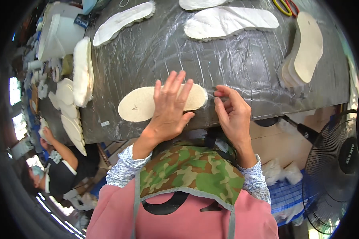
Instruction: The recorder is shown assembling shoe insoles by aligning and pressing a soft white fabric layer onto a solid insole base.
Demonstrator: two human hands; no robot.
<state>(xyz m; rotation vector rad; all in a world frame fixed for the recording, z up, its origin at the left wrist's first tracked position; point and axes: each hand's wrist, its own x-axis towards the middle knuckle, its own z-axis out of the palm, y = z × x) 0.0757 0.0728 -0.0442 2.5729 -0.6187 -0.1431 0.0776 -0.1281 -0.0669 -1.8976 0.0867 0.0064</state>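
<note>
L hand [169, 109] flat, open on 1 insole [141, 105]; R hand [232, 113] pinching its toe edge; 3 more insoles [231, 22] lie behind.

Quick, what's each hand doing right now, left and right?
Left hand: open, fingers spread, pressing flat on the cream insole on the table.
Right hand: fingertips pinched together beside the insole's toe end; what they hold cannot be told.
</note>
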